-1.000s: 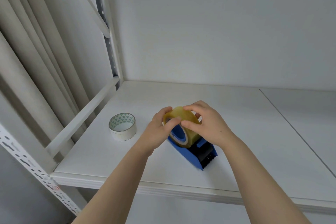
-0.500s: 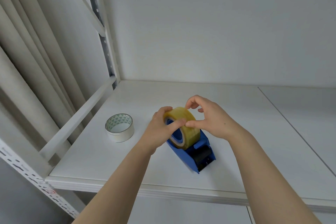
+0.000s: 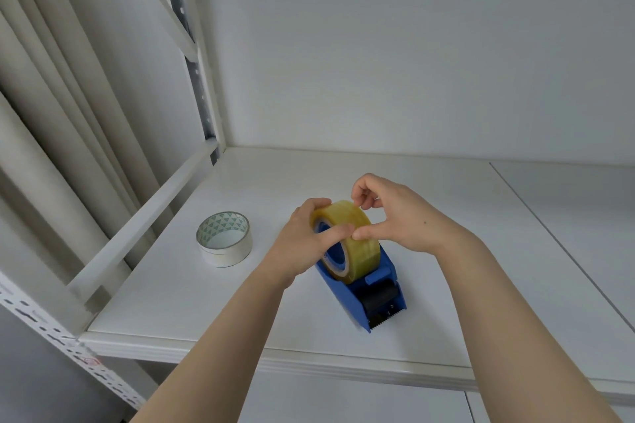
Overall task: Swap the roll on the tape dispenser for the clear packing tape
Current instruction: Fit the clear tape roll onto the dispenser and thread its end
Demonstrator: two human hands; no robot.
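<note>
Our left fingers (image 3: pixel 335 232) are curling around the near side of the yellowish clear packing tape roll (image 3: pixel 357 244), thumb lying across its face beside the blue core, and holding it steady, while the right fingertips (image 3: pixel 357 200) are pinching narrowly at the top of the roll, with the right thumb pressing on its outer band just beside the left thumb. Below both sets of fingers, the roll is sitting in the cradle of the blue plastic tape dispenser (image 3: pixel 376 288), whose serrated cutter is lying nearer to us than the fingers. We judge that we are hunting for the free end, so we are keeping the left hand (image 3: pixel 302 244) firm and scraping lightly with a right nail. Well to the left of the fingers, the white tape roll with green triangles inside (image 3: pixel 224 240) is lying flat on the white shelf board (image 3: pixel 171 312).
</note>
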